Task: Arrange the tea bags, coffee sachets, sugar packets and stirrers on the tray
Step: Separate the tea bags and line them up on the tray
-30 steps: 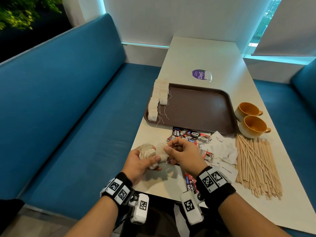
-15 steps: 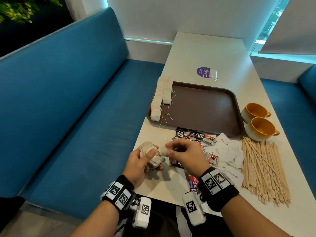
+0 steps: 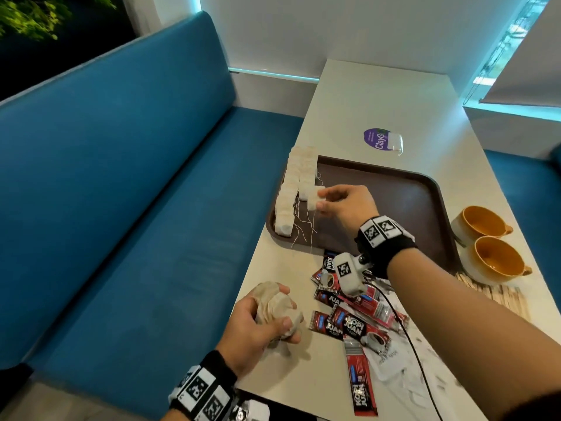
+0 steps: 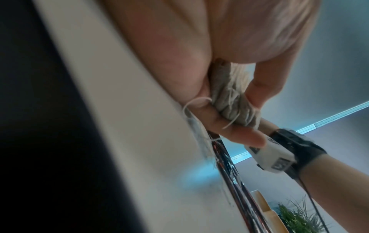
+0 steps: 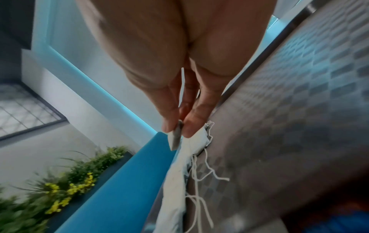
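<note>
My right hand (image 3: 346,205) pinches a single tea bag (image 3: 313,199) between thumb and fingers, over the left part of the brown tray (image 3: 403,208), just beside the two rows of tea bags (image 3: 296,189) lying along its left edge. My left hand (image 3: 252,329) grips a crumpled bunch of tea bags (image 3: 274,308) at the table's (image 3: 379,98) near edge. Red coffee sachets (image 3: 349,317) and white sugar packets (image 3: 403,378) lie loose by my right forearm; wooden stirrers (image 3: 498,294) sit near two orange cups (image 3: 488,241).

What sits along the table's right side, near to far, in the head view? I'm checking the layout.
Wooden stirrers → nearer yellow cup → farther yellow cup → purple sticker.
</note>
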Motion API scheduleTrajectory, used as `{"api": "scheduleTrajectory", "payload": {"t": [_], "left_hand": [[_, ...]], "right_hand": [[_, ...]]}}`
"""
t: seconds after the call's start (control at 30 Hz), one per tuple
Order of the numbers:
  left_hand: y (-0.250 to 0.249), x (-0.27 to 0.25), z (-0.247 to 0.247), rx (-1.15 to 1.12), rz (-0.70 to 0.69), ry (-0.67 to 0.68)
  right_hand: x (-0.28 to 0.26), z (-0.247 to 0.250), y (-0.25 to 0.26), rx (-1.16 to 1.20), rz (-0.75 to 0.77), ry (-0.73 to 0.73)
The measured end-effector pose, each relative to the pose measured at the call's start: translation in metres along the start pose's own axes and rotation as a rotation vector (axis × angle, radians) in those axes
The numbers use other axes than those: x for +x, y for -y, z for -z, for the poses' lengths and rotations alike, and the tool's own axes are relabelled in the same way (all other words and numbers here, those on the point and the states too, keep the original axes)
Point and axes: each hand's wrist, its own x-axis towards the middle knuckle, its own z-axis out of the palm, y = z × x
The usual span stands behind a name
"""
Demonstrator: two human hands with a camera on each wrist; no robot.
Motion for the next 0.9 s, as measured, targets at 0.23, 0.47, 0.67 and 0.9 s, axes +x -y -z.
{"api": "scheduleTrajectory", "payload": {"t": [0.23,0.47,0.67,0.9], "left_hand": [[-0.001,0.001,0.001,0.035,0.063,-0.012],[0.002,0.001,0.004,0.060,0.098,-0.025],[0.000,0.001,0.004,0.059,0.091,0.009],[0.002,0.001,0.005,0.043,0.081,0.003]], "right_hand": [[0.052,-0.023,-0.007,-0.170,-0.091,0.087],[0.070,-0.026,-0.007,-0.373,-0.069,0.043],[0.080,-0.031,-0.004,-0.339,-0.176,0.056],[0.075,-0.030,0.002,-0.322,-0.203,0.072]]}}
